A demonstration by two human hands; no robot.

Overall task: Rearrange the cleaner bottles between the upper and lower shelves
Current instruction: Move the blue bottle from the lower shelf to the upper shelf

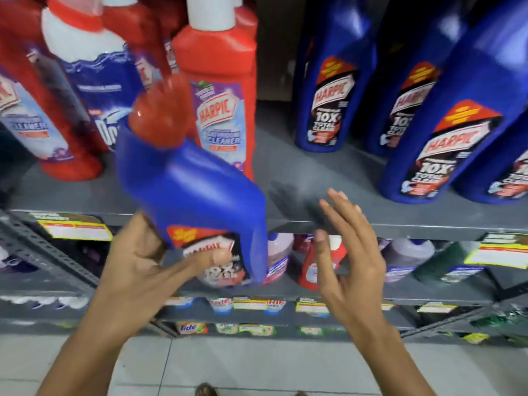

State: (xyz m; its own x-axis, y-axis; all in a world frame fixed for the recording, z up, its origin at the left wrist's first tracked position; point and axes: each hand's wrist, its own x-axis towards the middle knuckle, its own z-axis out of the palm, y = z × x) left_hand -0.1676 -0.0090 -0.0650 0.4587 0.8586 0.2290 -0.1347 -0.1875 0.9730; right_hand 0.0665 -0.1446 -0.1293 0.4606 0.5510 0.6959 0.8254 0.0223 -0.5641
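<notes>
My left hand grips the lower part of a blue cleaner bottle with a red cap, held tilted left in front of the upper shelf's edge. My right hand hovers just right of the bottle, fingers spread, touching nothing. On the upper shelf stand red bathroom-cleaner bottles at the left and several blue bottles at the right, with a bare gap between them. Smaller cleaner bottles sit on the lower shelf behind the held bottle.
Yellow price tags line the shelf edges. A slotted grey upright runs down at the left. Lower shelves hold packets and detergent packs. White floor tiles lie below, with my foot at the bottom edge.
</notes>
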